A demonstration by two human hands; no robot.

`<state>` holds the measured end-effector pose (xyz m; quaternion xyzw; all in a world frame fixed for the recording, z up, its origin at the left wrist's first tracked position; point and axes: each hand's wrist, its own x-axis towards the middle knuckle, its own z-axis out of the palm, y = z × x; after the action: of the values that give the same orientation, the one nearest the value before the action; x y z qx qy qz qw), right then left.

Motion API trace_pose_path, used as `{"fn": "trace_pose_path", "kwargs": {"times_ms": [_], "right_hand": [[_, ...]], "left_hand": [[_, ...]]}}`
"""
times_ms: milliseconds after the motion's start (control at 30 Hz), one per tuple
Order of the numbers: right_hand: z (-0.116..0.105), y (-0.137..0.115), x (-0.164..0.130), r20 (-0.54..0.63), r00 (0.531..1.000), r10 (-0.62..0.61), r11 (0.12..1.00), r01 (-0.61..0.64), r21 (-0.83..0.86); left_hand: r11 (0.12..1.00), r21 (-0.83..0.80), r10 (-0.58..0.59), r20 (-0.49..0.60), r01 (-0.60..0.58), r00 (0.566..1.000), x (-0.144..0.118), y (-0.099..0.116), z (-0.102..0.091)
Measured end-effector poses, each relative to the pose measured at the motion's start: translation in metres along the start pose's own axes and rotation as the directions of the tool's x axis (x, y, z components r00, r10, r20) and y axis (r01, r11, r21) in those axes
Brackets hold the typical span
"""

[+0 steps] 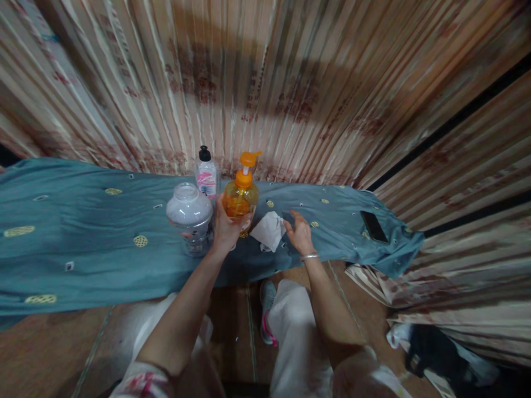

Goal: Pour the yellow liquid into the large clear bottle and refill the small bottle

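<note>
Three containers stand on the tabletop (103, 243), one of each kind; the pump bottle (240, 196) is see-through amber with an orange pump head, its spout aimed to the right; deeper orange shows low inside it, though whether that is liquid cannot be told; the jar (188, 213) is clear, hazy white in its upper part, with contents too unclear to name; the clear bottle (206, 177) wears one black cap (204, 153) and a pink-and-white label, and its fill cannot be made out.

Of two hands, the left hand (231, 225) has its grip closed round the lower part of the pump bottle, which is upright near the middle of the tabletop, between the jar and the white cloth (269, 231); the base is hidden, so whether it rests there is unclear; the right hand (299, 232) has a wide, empty-looking grip, fingers spread, just beside the one crumpled white cloth; whether the thumb touches it cannot be told; one bangle (309, 256) circles the right wrist.

One phone (374, 226) lies well to the right; one teal cover with yellow pineapples lies beneath everything; one pleated curtain (232, 72) hangs behind.
</note>
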<state>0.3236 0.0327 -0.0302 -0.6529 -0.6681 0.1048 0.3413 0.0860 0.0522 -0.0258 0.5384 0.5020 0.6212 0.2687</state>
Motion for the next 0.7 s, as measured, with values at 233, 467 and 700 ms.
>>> {"fn": "trace_pose_path", "kwargs": {"times_ms": [233,467,700], "right_hand": [[0.035,-0.033,-0.032,0.358,0.916,-0.183,0.974,0.217,-0.058],[0.031,-0.043,-0.037,0.359,0.929,-0.09,0.982,0.143,-0.123],[0.045,-0.051,-0.023,0.212,0.977,0.013,0.998,-0.026,0.061]], "left_hand": [[1.0,0.005,0.003,0.015,-0.003,1.0,-0.002,0.0,0.002],[1.0,0.018,0.02,0.031,-0.02,0.999,-0.002,0.0,0.001],[1.0,0.003,-0.008,0.018,0.007,1.0,-0.001,0.001,0.002]]}}
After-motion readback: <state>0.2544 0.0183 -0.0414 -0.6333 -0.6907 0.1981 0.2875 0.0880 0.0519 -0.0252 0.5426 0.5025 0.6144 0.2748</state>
